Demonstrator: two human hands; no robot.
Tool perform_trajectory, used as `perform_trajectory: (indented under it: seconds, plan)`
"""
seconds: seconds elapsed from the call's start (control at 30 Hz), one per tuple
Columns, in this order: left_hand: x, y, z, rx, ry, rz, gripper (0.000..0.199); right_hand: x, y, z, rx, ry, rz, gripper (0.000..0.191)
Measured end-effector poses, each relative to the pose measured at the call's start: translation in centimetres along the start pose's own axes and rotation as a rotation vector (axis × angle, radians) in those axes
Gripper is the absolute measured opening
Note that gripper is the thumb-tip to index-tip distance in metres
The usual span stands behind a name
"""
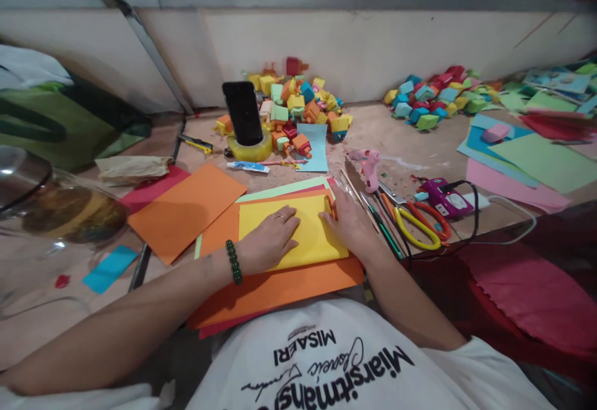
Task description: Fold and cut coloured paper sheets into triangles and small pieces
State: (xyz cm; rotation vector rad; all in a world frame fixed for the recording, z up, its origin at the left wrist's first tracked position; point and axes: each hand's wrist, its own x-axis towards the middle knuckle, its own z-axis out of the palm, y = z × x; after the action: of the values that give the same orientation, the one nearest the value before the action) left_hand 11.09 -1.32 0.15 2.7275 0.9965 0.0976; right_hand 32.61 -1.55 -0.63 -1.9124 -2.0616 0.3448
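A folded-looking yellow paper sheet (310, 226) lies on a stack of orange sheets (298, 288), with pale green and red edges showing beneath. My left hand (275, 236) rests flat on the yellow sheet, fingers stretched out and slightly apart. At the sheet's right edge lies my right hand (352, 223), its thumb on the yellow paper and its fingers extended along the side. Between that thumb and the fingers shows a small orange-red piece; whether it is a paper edge or a separate thing I cannot tell.
Right of the stack lie scissors (417, 223), a pink glue gun (369, 170) and a purple power adapter (448, 198) with cables. A phone (242, 114) leans upright on a tape roll (252, 149). Behind are piles of paper cubes (293, 102). A glass jar (65, 211) stands left.
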Motion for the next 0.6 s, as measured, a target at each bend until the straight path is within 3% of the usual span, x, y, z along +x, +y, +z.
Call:
perform_trajectory:
  seconds: [0.2, 0.33, 0.47, 0.6]
  plan:
    - [-0.7, 0.4, 1.7, 0.031, -0.059, -0.121, 0.055, 0.2, 0.4, 0.0, -0.029, 0.04, -0.021, 0.051]
    - [-0.9, 0.8, 1.9, 0.068, -0.1, -0.129, 0.076, -1.2, 0.1, -1.6, -0.002, 0.135, -0.365, 0.026]
    - [-0.9, 1.1, 1.7, 0.056, -0.112, -0.126, 0.095, -3.8, -1.0, -3.2, 0.092, -0.093, -0.771, 0.024]
    - [-0.8, 1.4, 1.6, 0.061, -0.096, -0.138, 0.106, -5.3, -2.0, -2.7, 0.053, -0.233, -0.872, 0.019]
